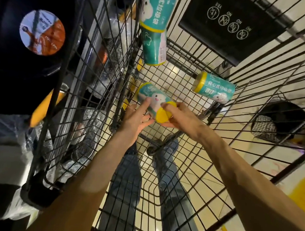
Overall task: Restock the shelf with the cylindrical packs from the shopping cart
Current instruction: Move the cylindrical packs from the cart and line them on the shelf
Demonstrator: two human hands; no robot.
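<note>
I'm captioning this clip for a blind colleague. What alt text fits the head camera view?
Both hands hold one teal cylindrical pack with yellow ends inside a black wire shopping cart: right hand grips its near end, left hand touches its side. Three more packs lie deeper in the cart.

A shop: a black wire shopping cart (178, 77) surrounds the fingers (145, 105), identical teal retail packs (154, 46) just beyond them, packaged goods (42, 32) left.

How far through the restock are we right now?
Nothing shelved is visible from here. In hand: the right hand grips one pack by its yellow end, the left hand touching it. Left: three more packs in the cart, including one lying alone.
</note>
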